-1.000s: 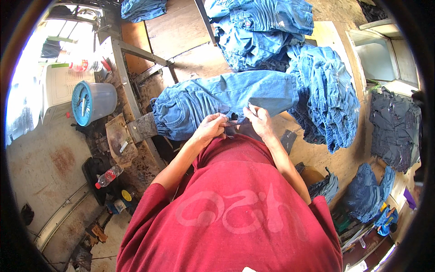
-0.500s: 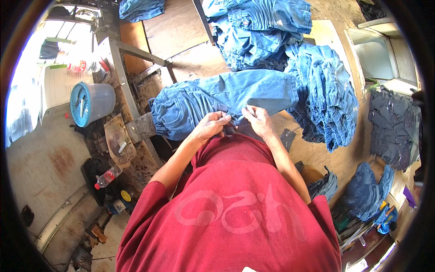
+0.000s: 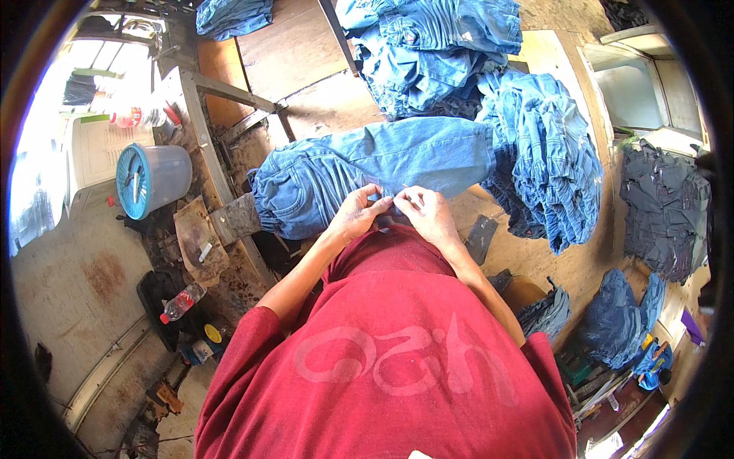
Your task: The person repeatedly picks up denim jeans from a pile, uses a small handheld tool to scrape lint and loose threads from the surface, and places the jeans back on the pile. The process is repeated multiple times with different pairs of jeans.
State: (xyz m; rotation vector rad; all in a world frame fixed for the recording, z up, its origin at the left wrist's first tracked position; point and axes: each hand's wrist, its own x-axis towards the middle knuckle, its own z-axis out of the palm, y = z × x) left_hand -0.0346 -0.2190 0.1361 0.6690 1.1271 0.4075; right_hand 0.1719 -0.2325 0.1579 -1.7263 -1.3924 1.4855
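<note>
A pair of blue jeans (image 3: pixel 367 172) is laid flat across the near part of the wooden bench (image 3: pixel 306 53), its waist end hanging over the bench's left edge and its legs running toward the right. Both hands are brought together at the near edge of the garment, just in front of the red-shirted torso. The left hand (image 3: pixel 358 214) is curled, its fingertips pinching a fold of the denim close to the near hem. The right hand (image 3: pixel 430 214) is curled likewise, thumb and forefinger pressed together on the same stretch of cloth; whether a small tool or thread is held between them cannot be told. The 2 hands are almost touching. At the bench's right side a heap of blue jeans (image 3: pixel 547 164) is draped over the edge, just beside the legs of the flat pair, and a second heap (image 3: pixel 432 42) is piled at the far edge. Dark grey garments (image 3: pixel 664 210) are stacked well apart to the right. On the floor off the bench's left edge a blue bucket (image 3: pixel 151 177) is seen standing, and nearer, by the left corner, a plastic bottle with a red cap (image 3: pixel 181 302) is lying on its side.
</note>
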